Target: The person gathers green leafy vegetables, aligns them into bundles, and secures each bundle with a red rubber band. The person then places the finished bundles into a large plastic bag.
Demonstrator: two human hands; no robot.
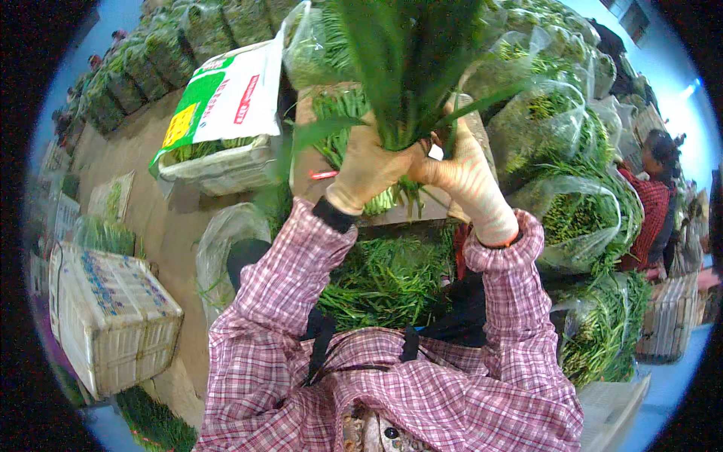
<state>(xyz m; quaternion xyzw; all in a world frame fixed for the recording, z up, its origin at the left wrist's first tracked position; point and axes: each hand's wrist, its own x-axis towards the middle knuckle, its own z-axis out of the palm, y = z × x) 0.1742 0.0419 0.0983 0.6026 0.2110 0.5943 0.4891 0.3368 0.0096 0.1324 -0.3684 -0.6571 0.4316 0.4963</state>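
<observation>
My left hand (373,166), in a pale work glove, is closed around the lower part of a bunch of long-leaved greens (406,68). The leaves fan upward away from me and are partly blurred. My right hand (471,178), in a striped knit glove, meets the left at the base of the bunch; its thumb side touches there. The gloves hide how its fingers are placed. Cut stalk ends (381,202) show just below the hands. Beneath them is a low board (308,155) bearing more green stalks (339,107) and a small red object (323,175).
Loose greens (390,277) lie between my legs. Plastic bags of greens (582,217) line the right side. At left are a foam box (220,169) under a printed sack (231,101), a clear bag (231,231) and a white crate (118,316). A person in red (649,209) sits at right.
</observation>
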